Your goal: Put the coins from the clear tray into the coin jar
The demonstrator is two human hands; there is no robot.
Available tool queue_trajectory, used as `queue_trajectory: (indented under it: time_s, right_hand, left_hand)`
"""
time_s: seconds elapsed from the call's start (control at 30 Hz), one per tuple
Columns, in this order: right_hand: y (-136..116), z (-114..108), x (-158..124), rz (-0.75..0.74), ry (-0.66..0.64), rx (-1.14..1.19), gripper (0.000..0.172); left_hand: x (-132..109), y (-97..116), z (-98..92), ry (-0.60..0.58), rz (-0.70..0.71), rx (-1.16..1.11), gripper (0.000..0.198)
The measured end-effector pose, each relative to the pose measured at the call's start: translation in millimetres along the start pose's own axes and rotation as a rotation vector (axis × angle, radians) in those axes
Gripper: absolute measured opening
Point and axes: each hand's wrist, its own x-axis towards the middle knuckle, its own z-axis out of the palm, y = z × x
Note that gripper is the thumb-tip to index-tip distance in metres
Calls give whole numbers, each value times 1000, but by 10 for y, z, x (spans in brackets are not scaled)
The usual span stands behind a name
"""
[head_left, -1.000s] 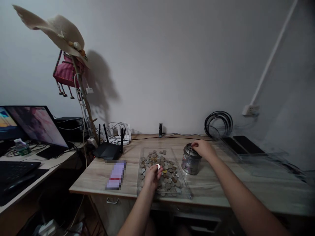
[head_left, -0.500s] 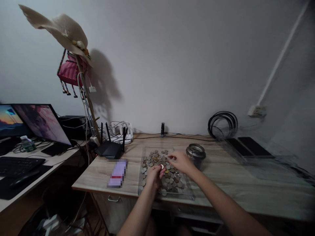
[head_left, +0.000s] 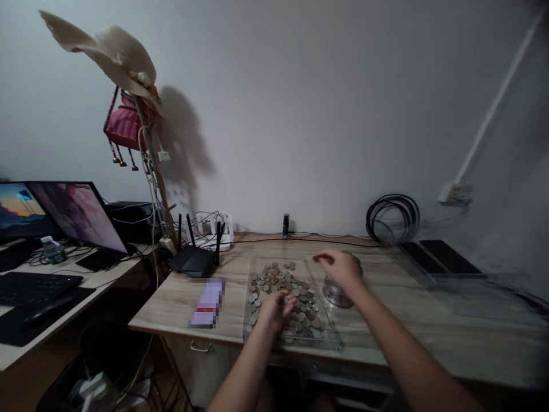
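Several loose coins [head_left: 274, 276], mostly silver-coloured with some brassy ones, are spread in a shallow clear plastic tray [head_left: 337, 343]. My left hand [head_left: 277, 310] is palm up above the tray's front part, fingers curled around what looks like a coin. Just right of the tray stands a clear round jar [head_left: 337, 296]; its top is mostly covered from view by my right hand [head_left: 342, 270]. That hand hovers over the jar with fingers bent together, pointing left. Whatever is between its fingertips is too small and dark to make out.
Left of the tray lies a blurred purple phone-like rectangle [head_left: 208, 303], with a black router [head_left: 195, 260] behind it. A small dark bottle [head_left: 286, 226] stands by the wall. Coiled black cable [head_left: 392, 217] and dark flat panels [head_left: 450, 257] occupy the right side.
My right hand has moved right, from over the coins to over the jar. My left hand has shifted slightly and turned more palm up; the pale coin in it shows less clearly.
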Motion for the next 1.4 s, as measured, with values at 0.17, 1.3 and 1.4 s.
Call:
queue_trajectory:
  time_s: [0.17,1.3,1.4]
  right_hand:
    - [488,-411,235,103,58,-279,22]
    - [-437,588,-565,-388,-357,-228,26]
    - [-201,246,-308,-259,-78,-213,28]
  left_hand:
    - [-17,21,-23,-24,-45,-13,18]
    - [-40,51,1,0,-21,-93,36]
    - [-59,64,-3,-22,-26,-46,38]
